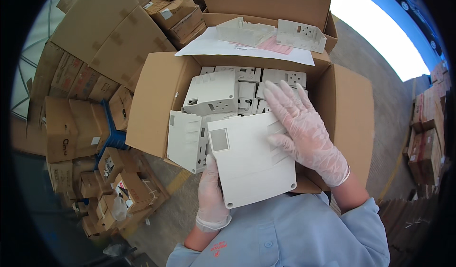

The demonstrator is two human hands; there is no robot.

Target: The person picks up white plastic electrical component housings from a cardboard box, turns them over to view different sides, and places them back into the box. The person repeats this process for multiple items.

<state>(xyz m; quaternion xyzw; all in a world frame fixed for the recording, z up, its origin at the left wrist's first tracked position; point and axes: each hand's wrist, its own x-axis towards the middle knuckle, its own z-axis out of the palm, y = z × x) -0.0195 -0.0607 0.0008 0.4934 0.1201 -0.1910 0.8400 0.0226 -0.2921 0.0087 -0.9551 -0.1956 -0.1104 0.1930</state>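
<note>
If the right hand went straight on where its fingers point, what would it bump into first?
Most likely the packed white casing in the box, just past the right hand. Depth is unclear; if higher, it may pass over toward the left open casing on the white sheet.

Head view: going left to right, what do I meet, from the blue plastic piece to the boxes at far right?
Blue plastic piece, carton's left flap, gloved left hand, held white cover, gloved right hand, carton's right flap, stacked boxes.

There are two hands (212, 196) (306, 136), one held cover (254, 167), two rear housings (235, 34) (297, 38).
</note>
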